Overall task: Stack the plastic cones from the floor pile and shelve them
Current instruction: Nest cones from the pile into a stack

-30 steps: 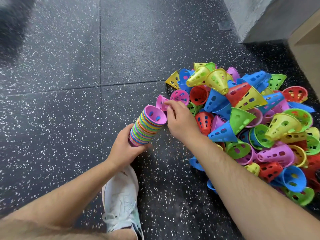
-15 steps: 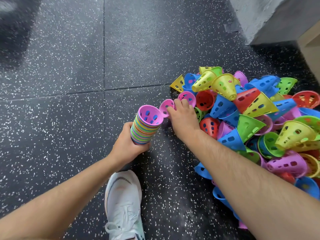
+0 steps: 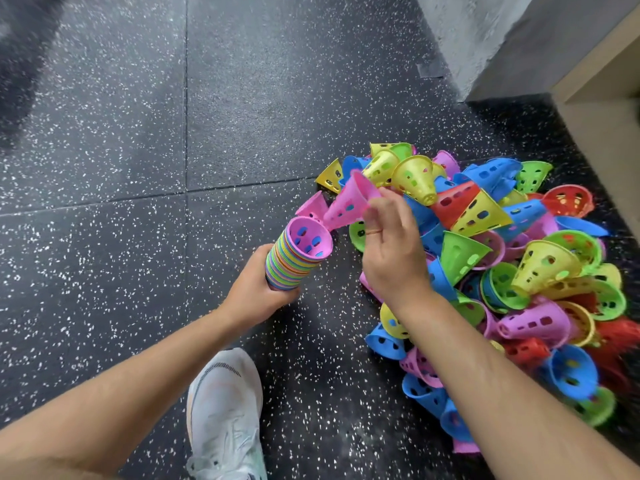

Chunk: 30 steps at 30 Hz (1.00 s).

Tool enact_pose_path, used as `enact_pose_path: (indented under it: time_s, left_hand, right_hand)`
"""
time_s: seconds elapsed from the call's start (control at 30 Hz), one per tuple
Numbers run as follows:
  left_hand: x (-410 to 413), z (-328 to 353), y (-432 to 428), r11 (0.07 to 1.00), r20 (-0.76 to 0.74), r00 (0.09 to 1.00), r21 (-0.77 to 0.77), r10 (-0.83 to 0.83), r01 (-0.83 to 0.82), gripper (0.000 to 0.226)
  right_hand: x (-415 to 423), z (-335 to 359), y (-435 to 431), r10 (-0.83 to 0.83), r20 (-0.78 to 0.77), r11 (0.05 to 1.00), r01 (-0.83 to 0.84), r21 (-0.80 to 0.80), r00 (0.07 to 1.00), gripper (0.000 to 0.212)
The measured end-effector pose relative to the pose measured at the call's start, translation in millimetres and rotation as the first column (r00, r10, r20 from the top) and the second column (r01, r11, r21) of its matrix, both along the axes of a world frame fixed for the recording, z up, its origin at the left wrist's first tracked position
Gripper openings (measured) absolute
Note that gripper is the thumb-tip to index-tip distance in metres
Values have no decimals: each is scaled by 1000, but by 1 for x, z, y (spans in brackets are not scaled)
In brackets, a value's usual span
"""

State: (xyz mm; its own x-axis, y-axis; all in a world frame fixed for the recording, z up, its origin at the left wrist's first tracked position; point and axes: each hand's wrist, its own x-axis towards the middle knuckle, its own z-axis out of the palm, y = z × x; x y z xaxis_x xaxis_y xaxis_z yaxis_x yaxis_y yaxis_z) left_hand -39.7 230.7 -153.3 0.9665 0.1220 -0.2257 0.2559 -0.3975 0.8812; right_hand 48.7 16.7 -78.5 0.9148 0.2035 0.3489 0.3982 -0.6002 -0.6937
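My left hand (image 3: pixel 258 292) grips the base of a tilted stack of nested cones (image 3: pixel 294 259) in many colours, its open pink mouth facing up and right. My right hand (image 3: pixel 393 251) pinches the rim of a single pink cone (image 3: pixel 348 202), lifted above the floor with its narrow tip pointing down-left, just above the stack's mouth. Another pink cone (image 3: pixel 313 206) lies behind it on the floor. A large pile of perforated cones (image 3: pixel 502 265) in yellow, blue, green, red and pink lies on the floor to the right.
The floor (image 3: pixel 138 168) is black speckled rubber tile. My white shoe (image 3: pixel 225 414) stands below the stack. A grey concrete block (image 3: pixel 491 46) and a pale wooden shelf edge (image 3: pixel 602 109) stand at the upper right, beyond the pile.
My right hand picked a pink cone out of the pile's left edge and raised it, tip toward the stack. The left hand kept holding the stack in nearly the same place.
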Motion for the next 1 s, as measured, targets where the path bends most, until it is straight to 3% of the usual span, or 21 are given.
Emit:
enact_pose_path:
  time_s: [0.1,0.23,0.33,0.47,0.57,0.63,0.73,0.83,0.9,1.0]
  left_hand:
    - [-2,-1,-4,1000,24,1000,-5,-7,8,55]
    - [-4,-5,-2,1000,37,999,-8,-20,21,61]
    - [-4,-7,0,999,17,1000,-44,-17,18,67]
    - [-4,-11,4,997,-8,1000,-70,20,-21,76]
    - [-3,-15,6,996,-14,999,-69,51,-52,73]
    - [-2,-20,9,996,-18,998,-60,63,-64,68]
    - [-4,-24,10,997,-15,998,-46,61,-61,66]
    - [-5,-27,12,996,-15,997,-54,70,-71,67]
    - [-4,-26,14,996,-22,998,-63,64,-65,69]
    - [-3,-27,18,997,-42,998,-59,50,-52,70]
  right_hand:
    - [-11,-4,6,146,-35,984,-148,-102,989,13]
    - [-25,-10,12,201,-65,956,-210,-203,977,18]
    - [-34,-5,15,296,-166,914,-330,-237,941,31]
    - [-32,2,17,321,-333,910,-387,-152,887,54]
    - [-14,4,23,326,-393,929,-368,-33,860,50]
    - [4,-4,30,287,-403,943,-330,-38,869,44]
    - [35,-24,41,203,-409,900,-334,-280,890,53]
    - [58,-40,54,199,-434,743,-424,-517,878,69]
    - [68,-49,62,216,-459,671,-473,-571,862,74]
    - [80,-55,66,182,-440,674,-438,-595,879,72]
